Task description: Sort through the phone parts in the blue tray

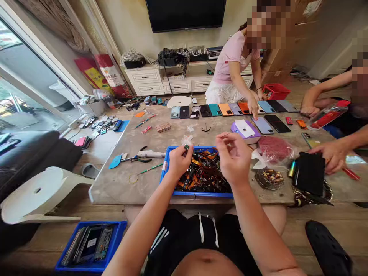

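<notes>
**We are pinching a small part above the blue plastic tray (201, 194).**
Our left hand (180, 161) is holding a small dark-green piece (186, 147) in the fingertips, and our right hand (234, 159) is closing narrow, on what we cannot tell. The tray is lying on the table (123, 188), carrying orange flex cables (202, 172).

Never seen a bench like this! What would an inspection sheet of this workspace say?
Surface: long grey stone-topped table, scuffed.
Job's things: blue plastic tray of dark phone parts.
Clutter: row of smartphones, pliers, loose tools.
Hands: left hand pinches a small green part; right hand is raised over the tray, fingers together.
Cables: orange ribbon cables in the tray; wire bundles on a white cabinet.
Surroundings: co-worker, another co-worker, wall-mounted television.
</notes>
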Demonstrator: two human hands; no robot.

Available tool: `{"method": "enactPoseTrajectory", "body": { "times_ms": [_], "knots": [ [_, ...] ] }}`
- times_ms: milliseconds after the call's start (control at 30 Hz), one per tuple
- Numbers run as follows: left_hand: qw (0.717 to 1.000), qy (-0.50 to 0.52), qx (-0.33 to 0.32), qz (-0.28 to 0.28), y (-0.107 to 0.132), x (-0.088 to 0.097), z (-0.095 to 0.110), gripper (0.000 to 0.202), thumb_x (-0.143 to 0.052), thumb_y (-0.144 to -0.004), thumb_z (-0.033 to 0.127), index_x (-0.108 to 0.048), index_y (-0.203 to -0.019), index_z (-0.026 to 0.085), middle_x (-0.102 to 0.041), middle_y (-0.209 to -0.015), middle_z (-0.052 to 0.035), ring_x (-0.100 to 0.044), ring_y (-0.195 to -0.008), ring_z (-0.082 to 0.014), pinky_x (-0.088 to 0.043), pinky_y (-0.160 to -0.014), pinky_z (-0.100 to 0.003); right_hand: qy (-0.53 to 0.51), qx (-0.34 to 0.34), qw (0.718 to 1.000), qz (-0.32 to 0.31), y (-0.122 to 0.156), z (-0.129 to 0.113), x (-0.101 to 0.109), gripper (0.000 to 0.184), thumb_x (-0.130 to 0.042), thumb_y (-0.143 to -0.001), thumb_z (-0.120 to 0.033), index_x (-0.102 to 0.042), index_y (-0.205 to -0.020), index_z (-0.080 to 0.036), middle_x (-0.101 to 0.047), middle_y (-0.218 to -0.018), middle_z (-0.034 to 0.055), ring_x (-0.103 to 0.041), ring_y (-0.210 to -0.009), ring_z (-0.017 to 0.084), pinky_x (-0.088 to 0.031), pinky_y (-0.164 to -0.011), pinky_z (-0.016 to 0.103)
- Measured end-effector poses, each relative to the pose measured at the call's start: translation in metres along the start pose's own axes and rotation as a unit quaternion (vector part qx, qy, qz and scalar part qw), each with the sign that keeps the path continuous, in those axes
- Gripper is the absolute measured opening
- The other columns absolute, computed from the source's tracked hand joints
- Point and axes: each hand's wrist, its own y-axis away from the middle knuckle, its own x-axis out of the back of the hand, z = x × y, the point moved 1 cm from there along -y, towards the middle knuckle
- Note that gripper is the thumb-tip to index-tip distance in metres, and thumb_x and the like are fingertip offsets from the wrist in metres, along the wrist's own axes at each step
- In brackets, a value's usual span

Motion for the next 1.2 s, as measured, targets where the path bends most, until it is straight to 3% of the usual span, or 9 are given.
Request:
{"method": "enactPoseTrajectory", "body": {
  "times_ms": [133,300,400,500,667,800,1000,1100,1200],
  "knots": [
    [0.997,-0.032,0.031,0.059,-0.002,0.001,-0.003,0.042,-0.053,-0.097,0.042,-0.057,-0.061,0.022,-0.055,-0.058,0.0013,-0.048,-0.059,-0.0131,-0.036,-0.064,-0.031,0.080,0.010,0.997,0.001,-0.016,0.004,0.023,0.013,-0.066,-0.095,-0.033,-0.075,-0.099,-0.024,-0.077,-0.093,0.0029,-0.067,-0.076,0.015,-0.051,-0.062,0.028],
    [0.993,-0.077,0.044,0.083,-0.007,0.004,-0.005,0.030,-0.052,-0.097,0.038,-0.074,-0.083,0.023,-0.074,-0.079,-0.0060,-0.062,-0.080,-0.0212,-0.045,-0.085,-0.037,0.253,0.032,0.961,-0.106,-0.019,0.026,0.045,0.020,-0.061,-0.096,-0.032,-0.079,-0.098,-0.023,-0.080,-0.093,0.0054,-0.068,-0.074,0.019,-0.054,-0.070,0.035],
    [0.989,-0.086,0.075,0.094,-0.009,0.006,-0.005,0.027,-0.053,-0.094,0.033,-0.077,-0.086,0.024,-0.078,-0.087,-0.0071,-0.064,-0.086,-0.0235,-0.044,-0.095,-0.042,0.325,0.022,0.928,-0.181,-0.013,0.038,0.055,0.021,-0.061,-0.095,-0.030,-0.079,-0.102,-0.022,-0.081,-0.100,0.0084,-0.070,-0.089,0.026,-0.055,-0.085,0.044],
    [0.985,-0.089,0.115,0.096,-0.010,0.007,-0.005,0.025,-0.054,-0.089,0.029,-0.078,-0.084,0.025,-0.077,-0.084,-0.0060,-0.063,-0.088,-0.0247,-0.043,-0.096,-0.043,0.359,0.007,0.909,-0.212,-0.006,0.042,0.061,0.028,-0.060,-0.094,-0.027,-0.077,-0.115,-0.021,-0.079,-0.114,0.0109,-0.067,-0.103,0.031,-0.051,-0.097,0.050],
    [0.978,-0.087,0.168,0.090,-0.011,0.009,-0.001,0.026,-0.053,-0.086,0.029,-0.079,-0.081,0.025,-0.069,-0.077,-0.0058,-0.061,-0.084,-0.0251,-0.044,-0.091,-0.043,0.320,-0.003,0.896,-0.307,0.007,0.034,0.057,0.024,-0.061,-0.095,-0.031,-0.078,-0.111,-0.027,-0.077,-0.117,0.0068,-0.063,-0.112,0.029,-0.046,-0.106,0.052],
    [0.971,-0.112,0.188,0.093,-0.008,0.013,0.002,0.020,-0.060,-0.082,0.033,-0.079,-0.082,0.027,-0.064,-0.083,-0.0077,-0.057,-0.097,-0.0306,-0.042,-0.097,-0.050,0.323,-0.013,0.879,-0.350,0.018,0.033,0.050,0.024,-0.065,-0.092,-0.031,-0.078,-0.113,-0.027,-0.073,-0.125,0.0073,-0.056,-0.122,0.032,-0.044,-0.112,0.055],
    [0.983,-0.078,0.125,0.109,-0.006,0.013,0.001,0.023,-0.054,-0.085,0.028,-0.073,-0.073,0.025,-0.054,-0.075,-0.0052,-0.054,-0.092,-0.0276,-0.043,-0.094,-0.047,0.387,-0.046,0.845,-0.366,0.028,0.042,0.034,0.032,-0.056,-0.092,-0.019,-0.079,-0.114,-0.026,-0.062,-0.143,0.0095,-0.045,-0.131,0.036,-0.044,-0.110,0.059],
    [0.989,-0.068,0.082,0.101,-0.005,0.009,-0.001,0.021,-0.055,-0.084,0.025,-0.070,-0.069,0.024,-0.054,-0.074,-0.0038,-0.055,-0.088,-0.0245,-0.043,-0.090,-0.043,0.418,-0.068,0.817,-0.390,0.029,0.046,0.027,0.037,-0.058,-0.091,-0.019,-0.077,-0.122,-0.028,-0.055,-0.153,0.0091,-0.041,-0.134,0.039,-0.042,-0.108,0.063],
    [0.992,-0.058,0.062,0.098,-0.005,0.006,-0.003,0.021,-0.056,-0.084,0.023,-0.068,-0.067,0.024,-0.057,-0.073,-0.0033,-0.057,-0.086,-0.0231,-0.043,-0.088,-0.041,0.425,-0.071,0.799,-0.419,0.029,0.048,0.024,0.035,-0.061,-0.090,-0.021,-0.079,-0.118,-0.031,-0.054,-0.155,0.0072,-0.041,-0.135,0.039,-0.041,-0.108,0.062]
  ]
}}
